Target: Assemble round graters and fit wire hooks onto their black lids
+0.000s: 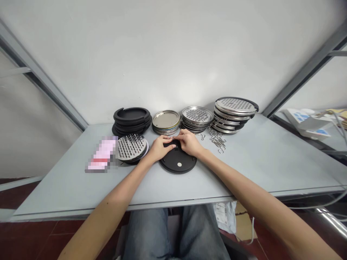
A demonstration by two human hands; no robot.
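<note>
A black round disc [178, 163] lies flat on the grey table [244, 173] in front of me, a small white dot near its middle. My left hand [159, 146] and my right hand [189, 142] rest on its far edge, fingers curled and pinched together over a small metal wire part that I can barely make out. A perforated metal grater disc [131, 146] sits on a black base just left of my left hand. Loose metal wire clips [218, 140] lie to the right of my right hand.
Along the wall stand a stack of black rings [132, 119], a stack of plain metal plates [166, 121], a stack of perforated plates [197, 117] and a taller stack of assembled graters [234, 113]. A blurred pink item [102, 158] lies at the left.
</note>
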